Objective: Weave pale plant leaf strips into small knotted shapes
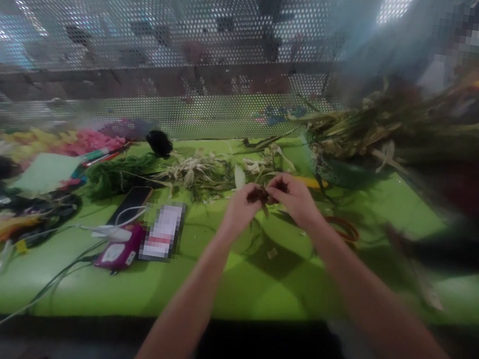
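Observation:
My left hand (244, 202) and my right hand (290, 194) meet over the green table. Between their fingers is a small dark brown piece (259, 195), perhaps dried plant material; blur hides its exact kind. Both hands are closed on it, fingertips pinched together. A pale green leaf-like strip (239, 176) stands up just behind my left hand. Beyond the hands lies a loose pile of dried husk-like strips (193, 171). Something yellow (308, 182) lies behind my right hand, and a brownish ring (344, 229) rests beside my right forearm.
A phone (164, 231), a purple device with cables (121, 249) and a dark phone (134, 203) lie left. Green netting-like fibre (112, 172), pink and yellow bunches (92, 142) and an orange tool (1, 237) sit farther left. A green basin (343, 174) heaped with dried stalks stands back right, before a perforated metal screen (166, 93).

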Demonstrator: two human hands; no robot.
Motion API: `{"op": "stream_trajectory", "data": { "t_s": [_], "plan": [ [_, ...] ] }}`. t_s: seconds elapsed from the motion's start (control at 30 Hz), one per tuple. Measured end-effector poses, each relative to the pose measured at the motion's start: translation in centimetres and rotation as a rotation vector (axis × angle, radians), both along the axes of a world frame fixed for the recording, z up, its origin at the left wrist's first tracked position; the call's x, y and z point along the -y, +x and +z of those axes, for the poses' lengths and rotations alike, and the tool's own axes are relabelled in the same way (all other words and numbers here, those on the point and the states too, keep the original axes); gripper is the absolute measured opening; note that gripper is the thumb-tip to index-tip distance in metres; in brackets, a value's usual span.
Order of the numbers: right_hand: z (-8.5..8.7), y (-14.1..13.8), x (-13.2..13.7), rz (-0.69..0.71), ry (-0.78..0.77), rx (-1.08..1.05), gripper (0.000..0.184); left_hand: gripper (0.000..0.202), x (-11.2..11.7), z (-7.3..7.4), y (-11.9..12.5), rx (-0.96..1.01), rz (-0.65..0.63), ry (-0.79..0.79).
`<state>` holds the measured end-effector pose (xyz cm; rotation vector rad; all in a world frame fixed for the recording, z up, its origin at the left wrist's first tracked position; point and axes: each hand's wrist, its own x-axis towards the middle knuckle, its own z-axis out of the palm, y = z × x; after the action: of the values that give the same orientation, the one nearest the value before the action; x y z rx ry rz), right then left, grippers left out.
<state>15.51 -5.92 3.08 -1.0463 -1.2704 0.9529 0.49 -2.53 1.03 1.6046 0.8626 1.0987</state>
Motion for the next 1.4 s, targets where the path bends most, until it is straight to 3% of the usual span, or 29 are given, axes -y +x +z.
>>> {"op": "stream_trajectory", "data": {
  "t_s": [0.17,0.3,0.53,0.7,0.8,0.97,1.1,1.23,1.4],
  "plan": [
    [0.0,-0.1,0.0,-0.032,0.001,0.001,0.018,0.002,0.0,-0.4,0.2,-0.150,0.037,0.083],
    [-0.3,0.0,-0.3,-0.094,0.000,-0.050,0.021,0.005,-0.1,-0.9,0.4,-0.080,0.026,0.026],
    [-1.3,0.4,-0.7,-0.155,-0.107,-0.256,0.025,0.007,-0.5,-1.9,1.0,0.189,0.053,-0.295],
    [-1.6,0.2,-0.7,-0.081,-0.242,-0.358,0.032,0.020,-0.6,-2.0,1.2,0.358,0.101,-0.512],
    [-1.7,-0.1,-0.7,-0.025,-0.280,-0.330,0.032,0.022,-0.5,-2.0,1.2,0.397,0.102,-0.550],
    [-1.3,-0.5,-0.3,-0.004,-0.232,-0.209,0.025,0.018,-0.4,-2.3,1.1,0.309,0.108,-0.448],
    [-1.1,-0.5,-0.2,-0.009,-0.177,-0.160,0.018,0.005,-0.7,-2.7,1.2,0.059,0.126,-0.151],
    [-2.1,-0.2,-0.9,-0.029,-0.202,-0.182,0.017,0.009,-0.7,-2.6,1.2,-0.141,0.158,0.077],
    [-3.7,0.1,-1.8,-0.029,-0.253,-0.233,0.020,0.017,-0.6,-2.4,1.2,-0.166,0.202,0.145]
  ]
}}
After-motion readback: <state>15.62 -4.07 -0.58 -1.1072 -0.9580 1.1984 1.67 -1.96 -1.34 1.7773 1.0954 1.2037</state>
